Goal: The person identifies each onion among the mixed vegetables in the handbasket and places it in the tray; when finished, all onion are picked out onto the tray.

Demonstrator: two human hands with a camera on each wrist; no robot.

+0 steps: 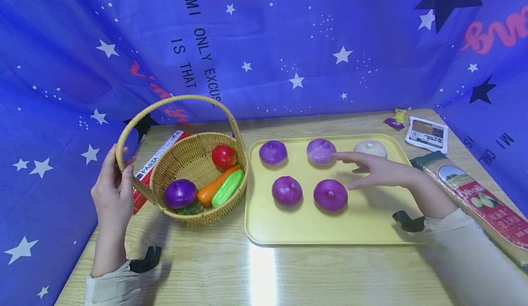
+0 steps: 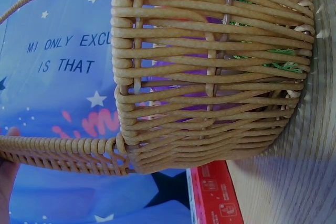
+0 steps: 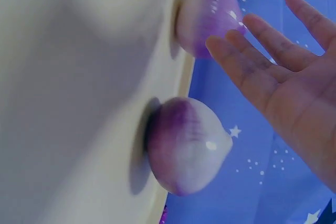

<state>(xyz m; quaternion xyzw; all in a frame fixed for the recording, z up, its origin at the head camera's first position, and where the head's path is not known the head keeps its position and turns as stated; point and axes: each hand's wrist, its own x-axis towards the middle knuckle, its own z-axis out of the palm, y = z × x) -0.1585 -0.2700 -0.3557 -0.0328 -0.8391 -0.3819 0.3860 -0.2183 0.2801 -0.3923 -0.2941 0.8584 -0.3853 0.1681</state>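
Note:
My left hand (image 1: 113, 196) holds the side of the arched handle (image 1: 181, 99) of a wicker basket (image 1: 198, 214), thumb in front and fingers behind. Inside lie a purple onion (image 1: 180, 193), a red tomato (image 1: 224, 156), an orange carrot (image 1: 216, 186), a light green vegetable (image 1: 228, 188) and a dark leafy piece partly hidden under the onion. Over the yellow tray (image 1: 288, 232) my right hand (image 1: 381, 172) reaches leftward, fingers spread and nothing in them. Its fingertips overlap the edge of a pale purple onion (image 1: 321, 152). A whitish onion (image 3: 189, 145) sits behind the hand.
Three darker purple onions, one of them front right (image 1: 330, 195), share the tray. A red pasta box (image 1: 142, 182) lies behind the basket. At right are a long pasta pack (image 1: 480, 200), a white packet (image 1: 426, 134) and small wrapped sweets (image 1: 394, 122). A blue star-printed cloth (image 1: 288, 45) encloses the table.

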